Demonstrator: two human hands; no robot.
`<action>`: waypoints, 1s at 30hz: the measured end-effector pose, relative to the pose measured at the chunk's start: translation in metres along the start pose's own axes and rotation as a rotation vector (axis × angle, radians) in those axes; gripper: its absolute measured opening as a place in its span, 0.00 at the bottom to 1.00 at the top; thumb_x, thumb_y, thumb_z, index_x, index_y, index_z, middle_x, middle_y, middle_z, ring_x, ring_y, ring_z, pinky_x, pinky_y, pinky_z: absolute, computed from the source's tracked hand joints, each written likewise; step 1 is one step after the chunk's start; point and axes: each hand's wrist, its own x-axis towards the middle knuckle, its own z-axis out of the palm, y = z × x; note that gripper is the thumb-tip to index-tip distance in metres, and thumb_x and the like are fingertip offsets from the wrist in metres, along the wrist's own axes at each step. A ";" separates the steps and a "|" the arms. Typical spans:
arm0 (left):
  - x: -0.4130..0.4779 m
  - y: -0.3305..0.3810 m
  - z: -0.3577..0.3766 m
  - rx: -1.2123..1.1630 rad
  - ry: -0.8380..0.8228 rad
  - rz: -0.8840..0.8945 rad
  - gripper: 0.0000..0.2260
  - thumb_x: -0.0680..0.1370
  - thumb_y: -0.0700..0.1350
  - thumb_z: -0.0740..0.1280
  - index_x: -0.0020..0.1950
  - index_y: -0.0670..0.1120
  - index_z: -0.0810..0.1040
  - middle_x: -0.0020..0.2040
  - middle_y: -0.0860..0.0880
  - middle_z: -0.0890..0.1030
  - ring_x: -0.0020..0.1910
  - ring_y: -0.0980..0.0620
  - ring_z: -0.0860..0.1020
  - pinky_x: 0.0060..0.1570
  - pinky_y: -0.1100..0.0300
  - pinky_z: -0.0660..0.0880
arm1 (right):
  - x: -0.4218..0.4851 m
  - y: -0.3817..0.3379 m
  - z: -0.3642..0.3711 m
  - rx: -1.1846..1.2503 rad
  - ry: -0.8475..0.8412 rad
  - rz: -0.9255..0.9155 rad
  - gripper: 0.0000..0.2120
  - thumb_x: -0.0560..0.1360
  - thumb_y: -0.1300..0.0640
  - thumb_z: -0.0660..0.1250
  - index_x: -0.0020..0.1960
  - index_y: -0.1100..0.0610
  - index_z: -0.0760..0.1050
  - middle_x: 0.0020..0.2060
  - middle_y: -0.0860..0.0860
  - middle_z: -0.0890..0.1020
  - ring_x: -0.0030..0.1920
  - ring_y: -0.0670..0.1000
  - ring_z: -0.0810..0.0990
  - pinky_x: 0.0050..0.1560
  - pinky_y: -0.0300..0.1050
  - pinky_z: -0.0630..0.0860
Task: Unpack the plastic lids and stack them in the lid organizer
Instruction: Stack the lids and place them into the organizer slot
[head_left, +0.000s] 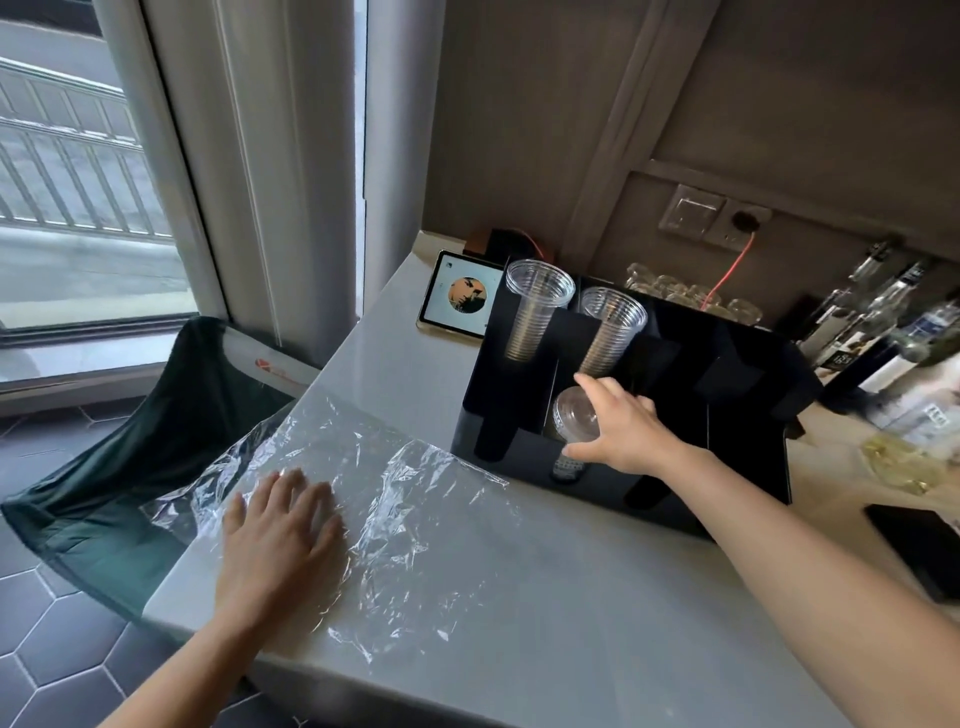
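Observation:
A stack of clear plastic lids (573, 415) sits in the front left slot of the black lid organizer (670, 499) on the grey counter. My right hand (621, 426) reaches over that slot, thumb and fingers spread around the top of the stack and touching it. My left hand (283, 535) lies flat, palm down, on the empty clear plastic wrapper (415, 499) spread across the counter. Two stacks of clear cups (535, 312) stand tilted in the organizer's back slots.
A small tablet (457, 296) leans behind the organizer. Glass bottles (883, 332) and upturned glasses (685, 293) crowd the back right. A dark phone-like slab (914, 545) lies at the right edge. A green chair (145, 457) stands left of the counter, below the window.

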 end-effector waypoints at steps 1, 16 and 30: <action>0.000 0.000 0.000 0.004 -0.003 0.003 0.13 0.79 0.59 0.56 0.59 0.58 0.74 0.68 0.48 0.75 0.72 0.43 0.68 0.72 0.40 0.59 | 0.000 0.000 0.001 0.003 -0.005 -0.011 0.52 0.67 0.38 0.75 0.80 0.52 0.50 0.75 0.51 0.62 0.73 0.57 0.65 0.71 0.59 0.58; -0.001 0.004 -0.004 0.002 0.010 -0.004 0.13 0.79 0.58 0.57 0.58 0.57 0.75 0.65 0.49 0.76 0.71 0.43 0.70 0.71 0.41 0.62 | -0.027 0.018 0.022 -0.070 0.456 -0.245 0.35 0.64 0.41 0.79 0.67 0.53 0.75 0.60 0.48 0.79 0.58 0.53 0.77 0.62 0.53 0.68; 0.001 0.000 -0.005 -0.031 -0.039 -0.050 0.19 0.76 0.62 0.56 0.61 0.58 0.77 0.68 0.48 0.77 0.71 0.43 0.70 0.73 0.41 0.59 | -0.035 0.019 0.026 0.028 0.456 -0.243 0.23 0.68 0.51 0.79 0.60 0.57 0.81 0.54 0.50 0.81 0.54 0.54 0.78 0.72 0.56 0.66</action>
